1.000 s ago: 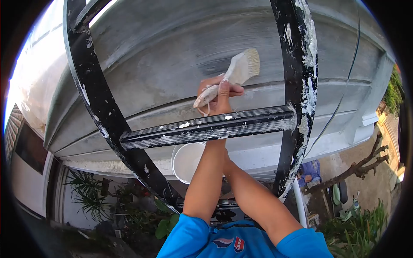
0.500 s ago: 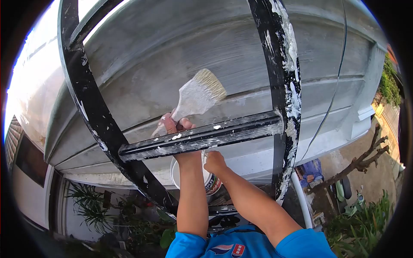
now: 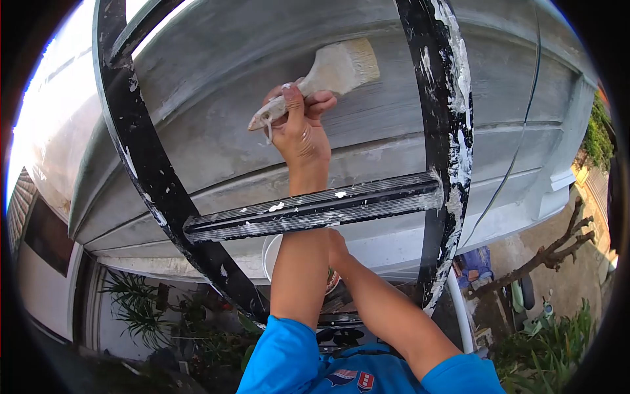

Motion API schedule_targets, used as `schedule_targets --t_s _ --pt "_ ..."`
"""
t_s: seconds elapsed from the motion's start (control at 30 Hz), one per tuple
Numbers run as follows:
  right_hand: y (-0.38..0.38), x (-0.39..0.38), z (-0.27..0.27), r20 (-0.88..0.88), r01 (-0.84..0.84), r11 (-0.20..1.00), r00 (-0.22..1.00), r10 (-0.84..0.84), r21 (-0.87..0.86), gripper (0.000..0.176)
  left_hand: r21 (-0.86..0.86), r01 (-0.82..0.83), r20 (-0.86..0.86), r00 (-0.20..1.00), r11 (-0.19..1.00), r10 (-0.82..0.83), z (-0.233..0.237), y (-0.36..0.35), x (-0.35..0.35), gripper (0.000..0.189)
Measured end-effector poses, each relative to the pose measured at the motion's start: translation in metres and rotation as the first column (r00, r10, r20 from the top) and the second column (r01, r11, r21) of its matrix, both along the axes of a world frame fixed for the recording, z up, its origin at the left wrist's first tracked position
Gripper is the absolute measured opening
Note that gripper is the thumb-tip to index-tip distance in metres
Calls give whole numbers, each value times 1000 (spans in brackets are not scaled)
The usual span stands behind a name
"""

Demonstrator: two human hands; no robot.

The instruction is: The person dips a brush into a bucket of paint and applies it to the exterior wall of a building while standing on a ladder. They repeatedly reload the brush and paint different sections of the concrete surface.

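My left hand (image 3: pixel 300 128) reaches up past the ladder rung, closed round the handle of a wide paintbrush (image 3: pixel 335 71). White paint coats the brush, and its pale bristles point right, close over the grey wall (image 3: pixel 249 141). A small loop of string hangs from the handle's end. Lower down, my right hand (image 3: pixel 337 250) is at the rim of a white paint bucket (image 3: pixel 271 253). My left forearm covers most of the bucket and my right fingers.
A black, paint-spattered ladder (image 3: pixel 315 209) stands between me and the wall, its rails on both sides. A thin cable (image 3: pixel 523 131) hangs at the right. Below are plants (image 3: pixel 134 308), a cut branch (image 3: pixel 538 259) and a white pipe (image 3: pixel 459 308).
My left hand has risen with the paintbrush, from behind the rung to well above it. The brush has turned so its bristles point more to the right. My right hand stays by the bucket.
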State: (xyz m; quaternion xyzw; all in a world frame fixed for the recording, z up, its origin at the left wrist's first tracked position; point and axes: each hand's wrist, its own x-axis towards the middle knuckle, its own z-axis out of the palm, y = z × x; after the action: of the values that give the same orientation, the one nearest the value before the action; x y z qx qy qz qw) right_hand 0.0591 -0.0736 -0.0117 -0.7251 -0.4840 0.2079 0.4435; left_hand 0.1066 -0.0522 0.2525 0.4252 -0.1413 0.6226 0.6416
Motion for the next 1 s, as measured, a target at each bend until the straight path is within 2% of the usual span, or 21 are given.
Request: schedule_targets --t_s 0.07,0.1,0.23,0.33,0.37,0.5,0.6,0.63,0.73,0.77,0.87,0.93,1.0 --pt "-1 2 3 71 10 997 997 -5 -71 20 1 -177 48 983 984 177 -7 29 -42 20" --pt "-3 2 3 103 15 996 995 -6 -87 19 -51 -265 78 960 963 269 -13 43 -63 20" --pt "-6 3 7 137 19 995 991 -6 -94 19 -185 -549 91 817 815 570 -32 69 -121 23" --pt "-6 2 14 135 13 993 991 4 -118 18 -124 -709 136 681 694 720 -41 81 -142 30" --pt "-7 2 16 130 9 991 992 9 -133 18 -129 -759 44 639 639 768 -47 84 -146 37" --pt "-11 1 22 131 13 990 991 6 -140 20 -73 -783 -60 622 618 781 -62 95 -156 43" --pt "-7 1 17 131 18 990 991 1 -141 21 -38 -817 -72 576 575 814 -65 99 -155 45" --pt "-8 1 19 128 18 990 992 0 -139 21 -92 -830 -105 557 550 824 -61 91 -151 43" --pt "-7 2 15 130 20 991 991 -3 -129 26 -122 -755 -57 653 644 755 -57 70 -144 50" --pt "-6 2 14 133 22 992 991 -5 -125 29 -110 -765 -92 643 634 760 -57 68 -144 54" --pt "-6 2 15 119 28 987 993 -9 -158 29 -77 -709 -100 705 701 702 -57 53 -140 57" --pt "-4 3 14 143 24 989 990 -2 -147 30 -141 -574 -92 819 807 567 -65 49 -129 55" --pt "-3 3 10 157 12 990 988 10 -141 27 -118 -515 -236 845 849 480 -65 27 -108 51"
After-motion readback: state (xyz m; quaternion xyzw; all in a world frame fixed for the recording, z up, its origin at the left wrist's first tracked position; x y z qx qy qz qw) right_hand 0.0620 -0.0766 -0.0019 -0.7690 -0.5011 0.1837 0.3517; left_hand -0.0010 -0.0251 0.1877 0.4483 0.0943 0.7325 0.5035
